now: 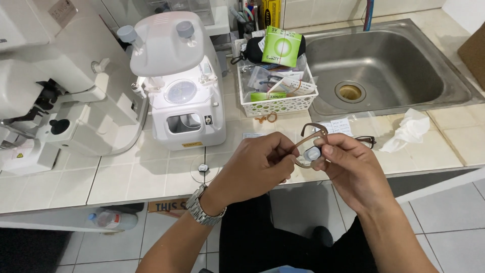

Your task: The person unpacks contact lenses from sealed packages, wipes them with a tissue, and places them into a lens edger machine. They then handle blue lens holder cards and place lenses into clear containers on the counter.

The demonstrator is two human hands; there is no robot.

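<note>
Left hand (257, 164): I see it pinching the brown spectacle frame (309, 143) over the counter edge.
Right hand (348, 167): grasping the frame's other side, thumb on the small grey block (312, 153).
Loose lens (203, 168): on tiles, near white machine (177, 81).
Basket (275, 103): beside sink (384, 65).

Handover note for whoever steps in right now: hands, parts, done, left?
Left hand: grips the brown glasses frame by its rim.
Right hand: pinches a lens with a grey-blue block on it at the frame's opening.
On the counter: another blocked lens before the white machine; dark glasses by the tissue.
Done: unclear whether the lens is seated.
Left: the counter lens is not in the frame.
</note>
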